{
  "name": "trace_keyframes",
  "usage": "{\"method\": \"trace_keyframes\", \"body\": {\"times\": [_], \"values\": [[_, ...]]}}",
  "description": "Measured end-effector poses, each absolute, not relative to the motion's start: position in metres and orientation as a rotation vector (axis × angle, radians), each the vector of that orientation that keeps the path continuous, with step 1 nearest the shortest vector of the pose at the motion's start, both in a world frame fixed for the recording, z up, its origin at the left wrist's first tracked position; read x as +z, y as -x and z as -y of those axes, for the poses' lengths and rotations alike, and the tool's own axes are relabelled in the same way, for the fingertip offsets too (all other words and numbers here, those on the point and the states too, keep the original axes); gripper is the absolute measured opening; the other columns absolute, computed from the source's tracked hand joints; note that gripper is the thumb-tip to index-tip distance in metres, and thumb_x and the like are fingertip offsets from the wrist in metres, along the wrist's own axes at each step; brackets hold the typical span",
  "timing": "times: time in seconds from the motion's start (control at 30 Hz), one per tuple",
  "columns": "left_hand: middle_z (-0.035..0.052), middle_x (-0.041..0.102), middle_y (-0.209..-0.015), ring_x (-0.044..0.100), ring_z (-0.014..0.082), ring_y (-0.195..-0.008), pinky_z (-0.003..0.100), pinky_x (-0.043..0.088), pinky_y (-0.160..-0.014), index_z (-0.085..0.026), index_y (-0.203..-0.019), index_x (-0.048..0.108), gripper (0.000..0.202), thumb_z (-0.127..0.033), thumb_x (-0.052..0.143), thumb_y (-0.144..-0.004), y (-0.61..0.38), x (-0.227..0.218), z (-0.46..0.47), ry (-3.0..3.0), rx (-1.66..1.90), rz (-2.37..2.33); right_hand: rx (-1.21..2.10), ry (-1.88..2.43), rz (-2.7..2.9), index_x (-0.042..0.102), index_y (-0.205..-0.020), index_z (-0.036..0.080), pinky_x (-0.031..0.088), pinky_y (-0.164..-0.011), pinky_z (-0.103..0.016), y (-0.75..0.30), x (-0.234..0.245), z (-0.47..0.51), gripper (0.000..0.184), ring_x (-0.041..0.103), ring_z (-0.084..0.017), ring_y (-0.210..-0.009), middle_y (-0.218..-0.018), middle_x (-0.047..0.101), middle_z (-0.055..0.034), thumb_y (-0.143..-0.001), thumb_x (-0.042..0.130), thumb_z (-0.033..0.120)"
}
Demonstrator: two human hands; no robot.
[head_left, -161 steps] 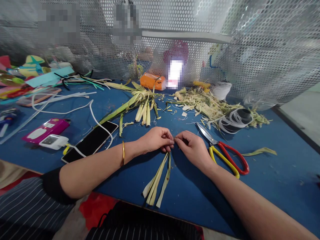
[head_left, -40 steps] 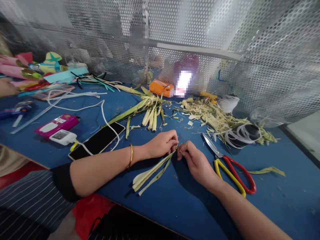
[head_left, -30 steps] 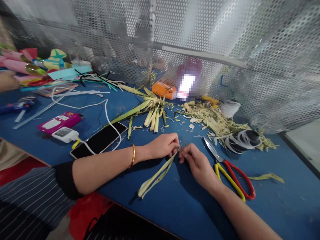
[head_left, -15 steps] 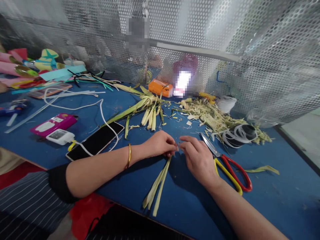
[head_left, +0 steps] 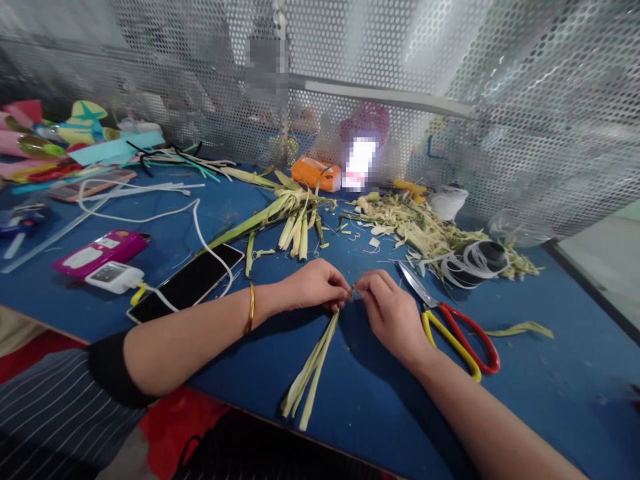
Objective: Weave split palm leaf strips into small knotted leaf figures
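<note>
My left hand (head_left: 314, 285) is closed, pinching the top end of a small bundle of pale green leaf strips (head_left: 311, 372) that trails toward me across the blue table (head_left: 380, 400). A gold bangle (head_left: 250, 308) sits on that wrist. My right hand (head_left: 390, 312) is closed too, its fingertips meeting the left hand's at the same end of the strips; a thin thread seems to lie between them, too fine to be sure. Red-and-yellow scissors (head_left: 453, 323) lie just right of my right hand.
Behind my hands lie cut leaf stalks (head_left: 293, 223), a heap of leaf scraps (head_left: 425, 230) and a spool of white band (head_left: 475, 257). A phone (head_left: 187, 283) on a white cable, a pink device (head_left: 97, 250) and craft items fill the left. A perforated metal screen (head_left: 500, 113) backs the table.
Over the last seconds the strip bundle swung out to the left, then back toward me. Both hands stayed pinched together at its top end.
</note>
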State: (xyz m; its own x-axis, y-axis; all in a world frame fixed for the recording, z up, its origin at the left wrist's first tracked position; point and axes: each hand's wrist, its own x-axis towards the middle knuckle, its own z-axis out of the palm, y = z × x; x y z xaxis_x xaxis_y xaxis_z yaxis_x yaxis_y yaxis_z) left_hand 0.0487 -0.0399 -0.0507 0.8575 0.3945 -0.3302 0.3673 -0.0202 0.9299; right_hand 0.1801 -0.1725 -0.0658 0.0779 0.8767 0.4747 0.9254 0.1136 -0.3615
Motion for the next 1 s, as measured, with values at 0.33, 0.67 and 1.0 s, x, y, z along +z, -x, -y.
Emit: {"method": "trace_keyframes", "body": {"times": [0.33, 0.67, 1.0], "values": [[-0.0023, 0.059, -0.054, 0.054, 0.0089, -0.050, 0.022, 0.045, -0.053, -0.014, -0.068, 0.069, 0.014, -0.013, 0.056, -0.072, -0.048, -0.054, 0.039, -1.727, 0.010, -0.508, -0.291, 1.717, 1.898, 0.056, -0.091, 0.020, 0.047, -0.076, -0.033, -0.181, -0.064, 0.174, 0.017, 0.063, -0.021, -0.089, -0.099, 0.064, -0.0093, -0.091, 0.043, 0.009], [-0.0022, 0.059, -0.055, 0.055, 0.0094, -0.053, 0.022, 0.044, -0.057, -0.014, -0.070, 0.070, 0.010, -0.015, 0.060, -0.071, -0.047, -0.045, 0.038, -1.685, -0.086, -0.472, -0.292, 1.771, 1.884, 0.058, -0.086, 0.020, 0.042, -0.070, -0.032, -0.181, -0.068, 0.170, 0.017, 0.060, -0.019, -0.079, -0.088, 0.064, -0.0064, -0.092, 0.045, 0.012], [-0.0009, 0.059, -0.056, 0.054, 0.0094, -0.055, 0.021, 0.035, -0.050, -0.014, -0.071, 0.070, 0.019, -0.032, 0.065, -0.076, -0.047, -0.048, 0.042, -1.626, 0.095, -0.631, -0.030, 1.728, 1.545, 0.066, -0.101, 0.022, 0.048, -0.078, -0.032, -0.190, -0.064, 0.174, 0.019, 0.062, -0.020, -0.090, -0.098, 0.065, -0.0070, -0.095, 0.048, 0.025]]}}
